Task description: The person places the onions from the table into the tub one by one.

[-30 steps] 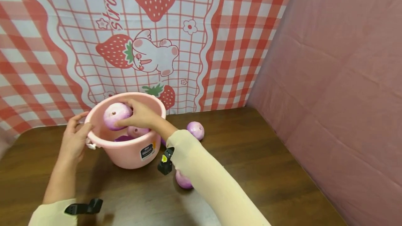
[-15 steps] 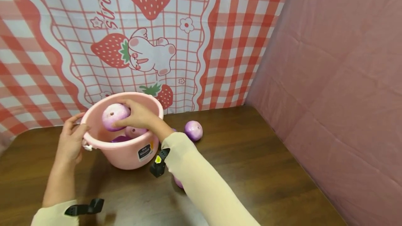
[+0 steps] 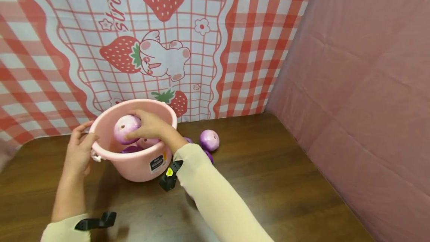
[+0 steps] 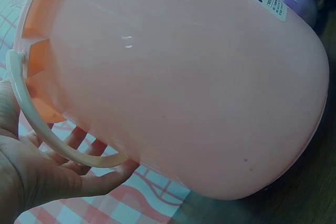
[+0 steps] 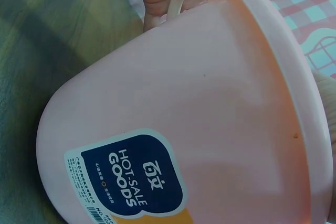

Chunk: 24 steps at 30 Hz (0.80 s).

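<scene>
Purple onion (image 3: 125, 132): probably firm, slick; cup its sides. Right hand (image 3: 148, 124) grips it; left hand (image 3: 78, 149) holds pink bucket (image 3: 134, 168) by rim.

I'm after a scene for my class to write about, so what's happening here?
A person's left hand grips a pink, round plastic bucket by the rim. The right hand is inside it, fingers round a shiny purple-and-white onion-like ball. More such balls lie in the bucket; others sit outside on the brown wood-grain table.

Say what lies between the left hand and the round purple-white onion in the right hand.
A round pink plastic bucket: its rim and inner wall, in the head view.
</scene>
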Motion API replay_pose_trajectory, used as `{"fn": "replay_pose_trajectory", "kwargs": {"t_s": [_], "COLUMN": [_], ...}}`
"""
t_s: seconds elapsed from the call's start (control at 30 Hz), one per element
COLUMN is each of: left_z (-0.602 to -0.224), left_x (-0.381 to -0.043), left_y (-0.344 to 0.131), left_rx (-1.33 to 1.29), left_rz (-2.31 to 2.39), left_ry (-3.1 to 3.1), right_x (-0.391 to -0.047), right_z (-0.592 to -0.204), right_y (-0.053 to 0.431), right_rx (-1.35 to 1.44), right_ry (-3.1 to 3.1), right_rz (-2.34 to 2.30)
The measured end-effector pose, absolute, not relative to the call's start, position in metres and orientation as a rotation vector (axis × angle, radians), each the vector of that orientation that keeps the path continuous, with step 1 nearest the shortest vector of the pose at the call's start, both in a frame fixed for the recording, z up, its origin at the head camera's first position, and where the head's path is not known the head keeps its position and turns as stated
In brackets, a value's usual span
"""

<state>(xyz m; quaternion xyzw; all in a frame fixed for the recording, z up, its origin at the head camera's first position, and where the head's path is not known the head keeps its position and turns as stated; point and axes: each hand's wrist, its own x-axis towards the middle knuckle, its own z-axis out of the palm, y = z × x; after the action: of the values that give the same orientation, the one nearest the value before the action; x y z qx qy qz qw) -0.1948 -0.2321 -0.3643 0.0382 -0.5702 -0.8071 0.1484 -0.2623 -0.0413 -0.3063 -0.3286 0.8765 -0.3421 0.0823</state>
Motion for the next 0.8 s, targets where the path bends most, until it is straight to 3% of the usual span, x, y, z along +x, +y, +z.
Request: {"fn": "replay_pose_trajectory", "kwargs": {"t_s": [0.8], "left_z": [-0.3654], "left_x": [-0.1942], "left_y": [-0.2322], "left_rx": [0.088], "left_rz": [-2.301], "left_ry": [-1.666], "right_x": [-0.2637], "right_z": [-0.3064], "right_y": [-0.0427], "right_rx": [-0.958], "right_ry": [2.623], "right_rz": [-0.854]}}
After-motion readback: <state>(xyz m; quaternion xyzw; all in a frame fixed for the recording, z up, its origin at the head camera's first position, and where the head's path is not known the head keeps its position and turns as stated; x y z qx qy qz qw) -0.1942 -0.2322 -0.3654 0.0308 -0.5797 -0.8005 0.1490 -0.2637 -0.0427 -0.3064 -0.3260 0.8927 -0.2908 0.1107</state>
